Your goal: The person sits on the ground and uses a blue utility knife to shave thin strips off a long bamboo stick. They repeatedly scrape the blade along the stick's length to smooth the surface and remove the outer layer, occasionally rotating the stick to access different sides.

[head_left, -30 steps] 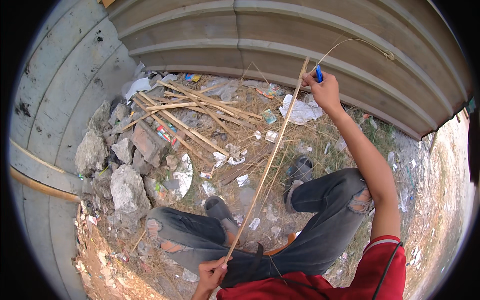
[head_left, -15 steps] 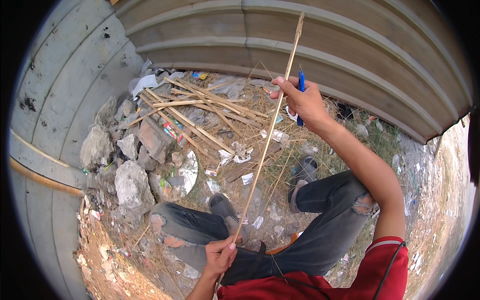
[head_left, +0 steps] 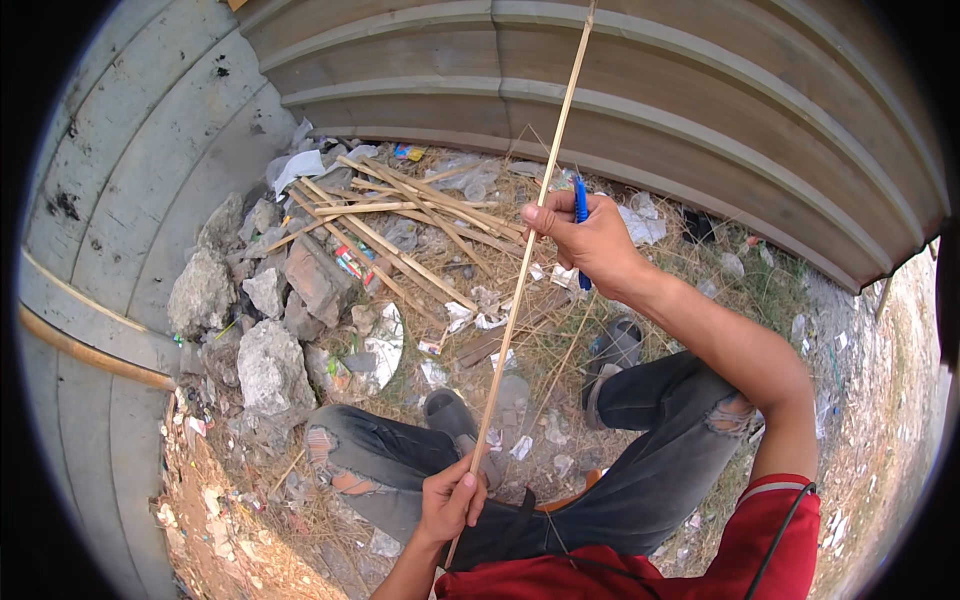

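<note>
Two walls flank the pile of sticks point(head_left: 380, 208): a brown ribbed wall point(head_left: 660, 65) beyond it and a pale grey wall point(head_left: 130, 200) to its left. Your legs point(head_left: 660, 425) are bent on the near side of the pile, and rough rocks point(head_left: 272, 370) lie heaped just left of it.

Your long thin strip point(head_left: 508, 325) is held up off the ground, slanting past the pile's right-hand side, its far end well beyond the pile. It looks light and dry, stiff enough to carry its own length yet likely springy; expect rough edges that could splinter. It should sit best gripped by its flat faces at two spread points, so the long end doesn't whip.

Both hands are closed on it. Your right hand point(head_left: 568, 235), just right of the pile, pinches the strip between thumb and fingers; your left hand point(head_left: 452, 505), nearer you than the pile, pinches it close to its lower end. A slim blue tool point(head_left: 580, 195) is tucked in your right fingers; its tip is too small to make out.
</note>
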`<move>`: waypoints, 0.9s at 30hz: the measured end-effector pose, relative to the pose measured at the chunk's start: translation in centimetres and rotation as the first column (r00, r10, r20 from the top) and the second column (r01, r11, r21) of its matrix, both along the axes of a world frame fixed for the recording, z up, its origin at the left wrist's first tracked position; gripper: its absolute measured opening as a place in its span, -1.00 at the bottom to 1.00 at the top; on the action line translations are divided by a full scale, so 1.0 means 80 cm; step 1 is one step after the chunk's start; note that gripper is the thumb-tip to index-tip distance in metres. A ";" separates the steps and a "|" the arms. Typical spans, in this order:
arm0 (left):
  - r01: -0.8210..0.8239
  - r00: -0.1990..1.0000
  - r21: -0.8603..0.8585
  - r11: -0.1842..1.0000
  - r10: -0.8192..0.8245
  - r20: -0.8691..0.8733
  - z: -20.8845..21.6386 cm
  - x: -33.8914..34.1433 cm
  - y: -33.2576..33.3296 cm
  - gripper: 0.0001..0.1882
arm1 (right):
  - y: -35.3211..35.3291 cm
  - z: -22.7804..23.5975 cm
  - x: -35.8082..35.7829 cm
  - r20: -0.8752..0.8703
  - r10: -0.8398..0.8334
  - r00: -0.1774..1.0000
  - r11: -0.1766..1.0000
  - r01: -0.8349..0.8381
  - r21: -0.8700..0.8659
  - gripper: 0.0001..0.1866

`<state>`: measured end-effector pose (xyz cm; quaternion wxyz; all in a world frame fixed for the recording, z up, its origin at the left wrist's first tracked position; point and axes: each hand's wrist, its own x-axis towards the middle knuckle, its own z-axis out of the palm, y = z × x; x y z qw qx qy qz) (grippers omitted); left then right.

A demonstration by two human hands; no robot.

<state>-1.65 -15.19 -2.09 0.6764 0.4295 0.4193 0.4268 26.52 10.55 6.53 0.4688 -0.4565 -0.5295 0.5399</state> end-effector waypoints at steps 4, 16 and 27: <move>0.033 0.993 -0.084 0.996 -0.043 -0.113 -0.019 -0.027 -0.037 -0.52 | 0.023 0.007 0.032 -0.064 -0.192 0.979 0.980 0.195 0.046 -0.62; -0.152 0.977 -0.091 0.984 0.136 -0.166 -0.013 -0.043 -0.038 -0.67 | -0.014 0.011 0.020 0.476 -0.146 0.867 0.922 -0.055 0.383 -0.70; -0.176 0.946 0.029 0.984 0.178 -0.273 -0.006 -0.035 -0.027 -0.67 | -0.014 0.028 0.014 0.690 -0.222 0.688 0.909 -0.110 0.402 -0.64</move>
